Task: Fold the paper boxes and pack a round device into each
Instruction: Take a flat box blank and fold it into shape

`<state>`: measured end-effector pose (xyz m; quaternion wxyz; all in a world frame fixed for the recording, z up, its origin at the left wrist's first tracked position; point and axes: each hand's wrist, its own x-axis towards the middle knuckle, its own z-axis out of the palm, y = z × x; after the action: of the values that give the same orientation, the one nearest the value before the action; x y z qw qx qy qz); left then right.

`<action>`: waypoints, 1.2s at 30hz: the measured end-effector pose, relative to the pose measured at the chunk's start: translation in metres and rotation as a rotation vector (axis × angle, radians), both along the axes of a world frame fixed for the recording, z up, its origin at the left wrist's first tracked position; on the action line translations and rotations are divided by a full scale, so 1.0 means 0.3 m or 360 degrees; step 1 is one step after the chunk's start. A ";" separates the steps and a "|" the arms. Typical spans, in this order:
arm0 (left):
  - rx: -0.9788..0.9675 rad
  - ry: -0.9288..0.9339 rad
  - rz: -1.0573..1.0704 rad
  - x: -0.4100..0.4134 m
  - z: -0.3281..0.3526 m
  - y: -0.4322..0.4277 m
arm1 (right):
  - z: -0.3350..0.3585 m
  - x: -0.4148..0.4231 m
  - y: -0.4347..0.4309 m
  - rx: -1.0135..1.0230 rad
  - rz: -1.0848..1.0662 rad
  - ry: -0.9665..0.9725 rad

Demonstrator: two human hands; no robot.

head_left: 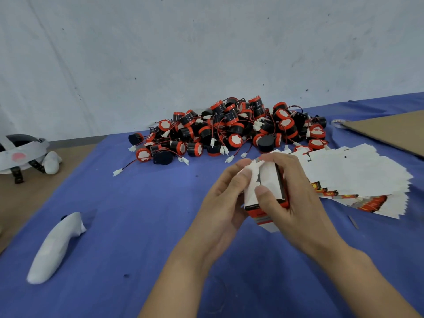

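Both my hands hold one small paper box [267, 180], white inside with red and black print, above the blue table cover. My left hand [223, 198] grips its left side, with the fingertips on a white flap at the top. My right hand [291, 193] wraps its right side, thumb pressed on the front panel. A fanned stack of flat unfolded boxes [358, 177] lies just right of my hands. A large pile of round black-and-red devices [229, 129] with red wires and white plugs sits beyond, by the wall.
A white handheld controller [54, 246] lies at the front left on the blue cover [137, 226]. A headset with straps [20, 152] rests at the far left. A brown cardboard sheet [390, 131] lies at the far right. The wall stands right behind the pile.
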<state>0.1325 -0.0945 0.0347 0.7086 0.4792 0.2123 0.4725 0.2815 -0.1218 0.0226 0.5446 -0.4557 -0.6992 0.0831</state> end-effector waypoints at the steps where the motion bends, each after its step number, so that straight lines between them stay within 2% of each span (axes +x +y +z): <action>1: 0.0008 0.0009 0.0004 -0.002 -0.005 -0.001 | -0.003 0.004 -0.001 -0.0009 0.0007 -0.0046; 8: 0.0003 0.0076 -0.0013 -0.007 -0.025 0.001 | -0.019 0.008 -0.007 -0.0037 -0.0006 -0.0253; 14: 0.0074 0.0277 0.0065 0.002 -0.050 0.017 | -0.030 -0.007 -0.016 -0.0014 -0.0035 -0.0460; 19: -0.0014 0.0105 -0.0037 -0.009 -0.020 0.014 | -0.020 0.003 -0.009 0.0016 0.0000 -0.0256; 26: -0.0161 0.0099 -0.0221 -0.015 -0.011 0.002 | -0.026 0.002 -0.004 0.0019 -0.0018 -0.0278; 31: -0.0117 -0.0034 -0.0336 -0.022 -0.014 0.000 | -0.017 0.003 -0.011 -0.0016 0.0037 -0.0214; 36: -0.0015 -0.0056 -0.0287 -0.028 -0.014 0.005 | -0.005 0.010 -0.016 -0.0086 0.0090 -0.0272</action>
<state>0.1240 -0.0931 0.0305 0.7540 0.4847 0.1581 0.4142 0.2845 -0.1267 0.0210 0.4678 -0.4557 -0.7532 0.0782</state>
